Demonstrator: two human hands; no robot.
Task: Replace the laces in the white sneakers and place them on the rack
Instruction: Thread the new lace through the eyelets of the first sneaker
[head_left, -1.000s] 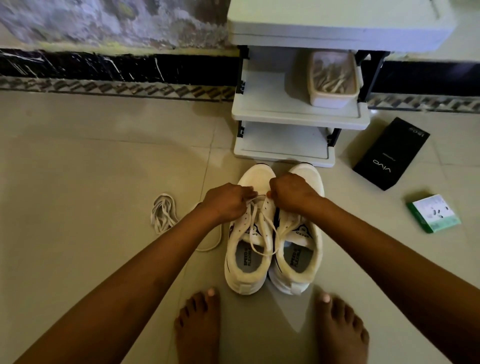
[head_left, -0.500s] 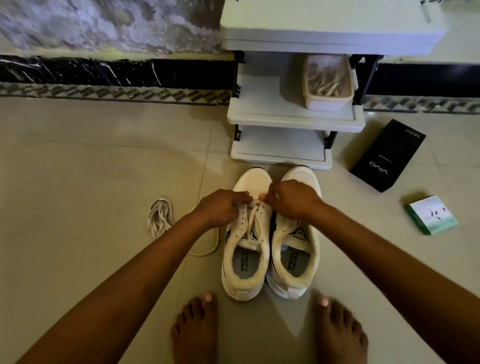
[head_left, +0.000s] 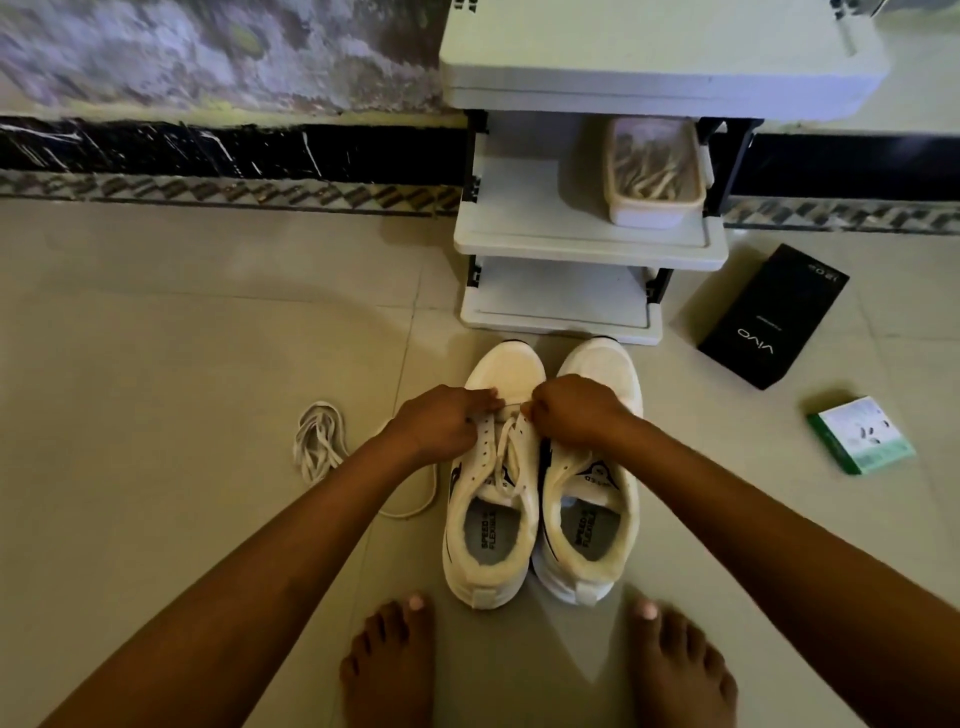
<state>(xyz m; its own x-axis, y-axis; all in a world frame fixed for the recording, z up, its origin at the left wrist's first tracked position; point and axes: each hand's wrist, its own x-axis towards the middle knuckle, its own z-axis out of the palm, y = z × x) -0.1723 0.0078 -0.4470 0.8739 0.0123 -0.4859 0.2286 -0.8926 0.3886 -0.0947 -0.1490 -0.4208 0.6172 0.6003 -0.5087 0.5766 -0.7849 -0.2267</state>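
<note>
On the tiled floor (head_left: 156, 364), just in front of a white plastic shoe rack (head_left: 587, 244), a pair of white sneakers is set side by side, toes toward the rack and heels toward two bare feet. The left sneaker (head_left: 488, 551) and the right sneaker (head_left: 587, 540) touch along their inner sides. A white lace (head_left: 506, 447) is threaded through the lowest eyelets of the left sneaker, and its two loose ends are seen trailing back over the tongue toward the opening. The left hand (head_left: 441, 421) is held over the outer eyelet row near the toe, fingers curled, and the lace appears to be pinched at the fingertips. The right hand (head_left: 576, 410) is held over the toe of the right sneaker, its fingers clenched on the other side of the same lace where it crosses near the toe box. The exact grip of each hand on the lace is partly hidden by the knuckles. No lace is visible in the right sneaker's upper eyelets.

To the left of the sneakers, a bundled white lace (head_left: 319, 441) is laid on the floor, and a further loose cord (head_left: 410, 506) is curved out from under the left forearm. On the rack's middle shelf a translucent plastic container (head_left: 654, 208) is kept, filled with pale strands. To the right of the rack a black vivo phone box (head_left: 774, 317) is laid flat, and nearer the person a small green and white box (head_left: 860, 434) is found on the floor.
</note>
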